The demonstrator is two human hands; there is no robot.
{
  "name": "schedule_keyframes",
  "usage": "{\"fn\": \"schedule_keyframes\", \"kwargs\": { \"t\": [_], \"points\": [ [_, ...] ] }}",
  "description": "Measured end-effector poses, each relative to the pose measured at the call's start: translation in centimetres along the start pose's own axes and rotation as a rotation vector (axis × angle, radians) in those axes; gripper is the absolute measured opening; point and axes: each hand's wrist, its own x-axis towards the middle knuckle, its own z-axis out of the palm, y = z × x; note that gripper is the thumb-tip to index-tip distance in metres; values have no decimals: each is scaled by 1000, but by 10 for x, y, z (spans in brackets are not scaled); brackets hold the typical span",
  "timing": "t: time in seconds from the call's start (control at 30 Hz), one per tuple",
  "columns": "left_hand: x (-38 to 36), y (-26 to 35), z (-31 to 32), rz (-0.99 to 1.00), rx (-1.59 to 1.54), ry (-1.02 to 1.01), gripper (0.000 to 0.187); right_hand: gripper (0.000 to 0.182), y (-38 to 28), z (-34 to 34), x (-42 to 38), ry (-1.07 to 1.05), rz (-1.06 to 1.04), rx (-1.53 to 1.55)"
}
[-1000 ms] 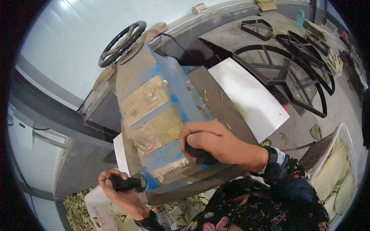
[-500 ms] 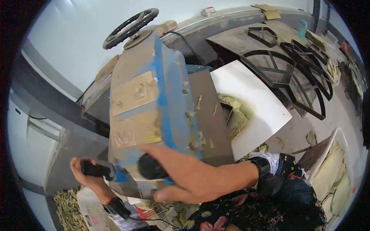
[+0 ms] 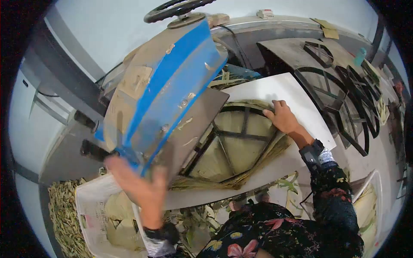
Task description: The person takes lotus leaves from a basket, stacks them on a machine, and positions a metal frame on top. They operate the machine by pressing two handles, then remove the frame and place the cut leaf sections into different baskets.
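Note:
A blue, dust-covered press head [image 3: 172,86] hangs over the left part of a white board [image 3: 297,92]. On the board lies a stack of pale green leaves [image 3: 206,163], with a black metal cutting die [image 3: 247,136] flat on top. My right hand [image 3: 286,119] grips the die's curved rim at its upper right, thumb and fingertips at the edge. Motion blurs my left hand [image 3: 140,185], its thumb apart from the fingers and nothing in it. It is close to the black handle [image 3: 97,150] at the press head's front; a second black handle [image 3: 84,120] sits behind.
More black metal dies [image 3: 327,86] lie on the table to the right. A white crate [image 3: 92,215] with cut leaves stands at lower left, beside a heap of leaf scraps [image 3: 62,215]. Another white bin [image 3: 372,202] is at lower right. A handwheel [image 3: 176,10] tops the press.
The press head has swung left, uncovering the die and leaf stack. My right hand has left the front handle for the die's rim. My left hand has come off its handle.

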Motion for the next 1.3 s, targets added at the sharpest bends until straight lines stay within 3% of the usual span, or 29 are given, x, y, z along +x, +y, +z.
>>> {"fn": "schedule_keyframes", "kwargs": {
  "t": [0.03,0.07,0.1,0.2,0.27,0.4,0.53,0.6,0.7,0.77,0.83,0.87,0.93,0.97,1.03,1.1,1.17,1.2,1.27,1.3],
  "points": [
    [-14,18,0,158,-22,-234,56,61,-5,1,2,-56,-4,-101],
    [-21,37,15,479,-119,-437,41,61,-7,2,3,-111,-13,-203],
    [-35,62,23,563,-337,-370,39,61,-7,2,5,-120,-30,-208],
    [-76,82,51,642,-480,-403,44,62,1,4,10,-105,-53,-197],
    [-83,82,56,666,-497,-493,60,59,3,6,14,-126,-51,-65],
    [-81,83,59,785,-484,-417,59,55,-6,-3,17,-219,-52,-64],
    [-89,86,73,780,-430,-317,56,45,17,5,29,-273,-32,207],
    [-92,90,72,716,-399,-163,50,41,24,7,30,-266,-64,342],
    [-95,97,64,610,-297,-304,44,32,18,2,28,-207,-94,340],
    [-92,96,58,615,-274,-258,40,26,-8,-23,14,51,-421,36],
    [-89,93,45,612,-243,-205,36,16,-41,-36,-24,-26,-447,-145],
    [-90,88,30,581,-304,-270,39,18,-40,-27,-46,3,-785,-290],
    [-105,70,7,559,-373,-376,42,21,-85,-40,-116,-49,-1131,-220],
    [-120,57,-7,569,-378,-416,44,5,-95,-31,-134,-178,-1335,-18],
    [-172,33,-34,403,-381,-559,44,15,-104,-2,-175,-303,-1461,200],
    [-248,20,-73,105,-161,-934,41,17,-100,24,-195,-382,-1536,305],
    [-323,19,-104,-440,-181,-1359,39,21,-90,49,-205,-605,-1648,327],
    [-320,20,-106,-442,-177,-1360,39,21,-89,44,-198,-604,-1649,331],
    [-308,28,-117,-536,-507,-1375,38,23,-82,27,-167,-528,-1488,494],
    [-301,34,-124,-582,-675,-1376,38,26,-73,28,-148,-493,-1397,332]
  ]
}}
